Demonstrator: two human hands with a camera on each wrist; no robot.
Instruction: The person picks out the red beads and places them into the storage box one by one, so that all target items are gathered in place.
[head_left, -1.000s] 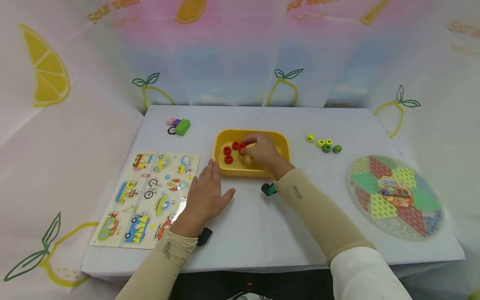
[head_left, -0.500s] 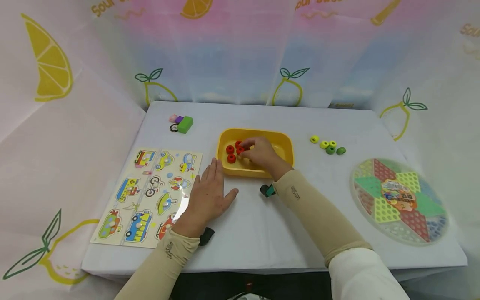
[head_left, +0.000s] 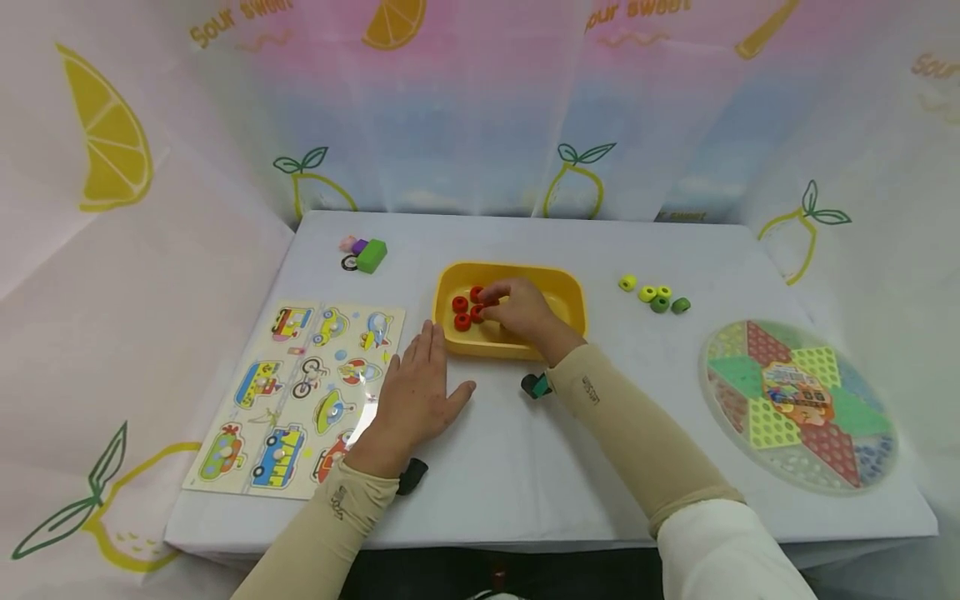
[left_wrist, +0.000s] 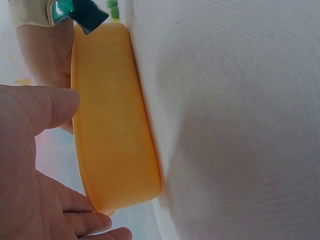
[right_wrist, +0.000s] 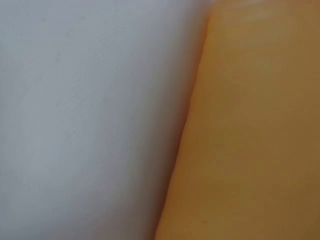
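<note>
A yellow tray (head_left: 540, 348) holds several red beads (head_left: 460, 304) grouped at its left side. My right hand (head_left: 528, 315) reaches into the tray, thumb and fingers curled around a red bead partly hidden between them. Another red bead lies against the thumb tip. My left hand (head_left: 416, 396) lies with straight fingers, their tips touching the tray's front left corner. The left wrist view has the left thumb and fingers beside the tray's outer wall (left_wrist: 115, 120). In the right wrist view only the tray wall (right_wrist: 255, 130) and white cloth show; the fingers are out of sight.
A picture puzzle board (head_left: 292, 400) lies at the left. Behind it sit a green block (head_left: 371, 256) and small pieces. Several yellow and green beads (head_left: 660, 305) are at the right, with a round patterned game board (head_left: 798, 404) nearer the front right.
My right hand's fingers have shifted slightly among the red beads, and a bead by the thumb has moved a little toward the front. My left hand stays at the tray's corner.
</note>
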